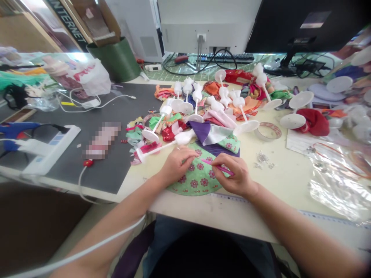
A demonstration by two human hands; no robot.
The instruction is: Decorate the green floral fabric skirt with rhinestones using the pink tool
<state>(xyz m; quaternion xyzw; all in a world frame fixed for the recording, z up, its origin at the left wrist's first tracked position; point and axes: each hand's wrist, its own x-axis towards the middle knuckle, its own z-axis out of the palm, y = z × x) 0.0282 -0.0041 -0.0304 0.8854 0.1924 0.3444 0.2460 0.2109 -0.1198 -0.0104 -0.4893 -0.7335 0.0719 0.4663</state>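
A light green fabric piece (199,181) with dark pink flowers and a curved lower edge lies on the table in front of me. My left hand (179,164) rests over its upper left side, thumb and forefinger pinched together; anything between them is too small to make out. In my right hand (234,175) is a slim pink pen-shaped tool (227,170), its tip pointing left toward the left fingertips. Purple fabric (199,131) with a pale lining lies folded just behind the green piece. To the right sits a small pile of shiny beads or rhinestones (262,159).
White mannequin-like stands (197,101) lie among colourful cloth scraps behind my hands. A tape roll (269,131) and clear plastic bags (333,185) are on the right. On the left are a power strip (55,148), a blue glue gun (14,131) and a white cable (79,185).
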